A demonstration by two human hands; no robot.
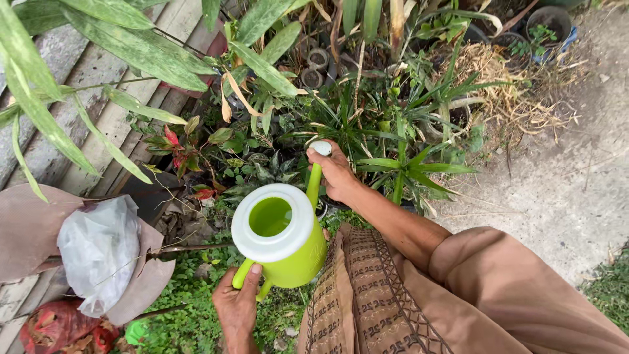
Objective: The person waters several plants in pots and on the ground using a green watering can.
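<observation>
Brown sleeve (498,282) nearest; right hand (335,174) hides spout (green watering can (288,246))

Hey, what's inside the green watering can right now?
Through the round opening in the white top of the watering can, only its green inner wall and shadow show. Any water cannot be made out, and the white rim hides the rest of the inside.

A single head-worn camera looks steeply down from close above the person's own arms. It faces forward over potted plants (367,131) and bare ground (563,177).
</observation>
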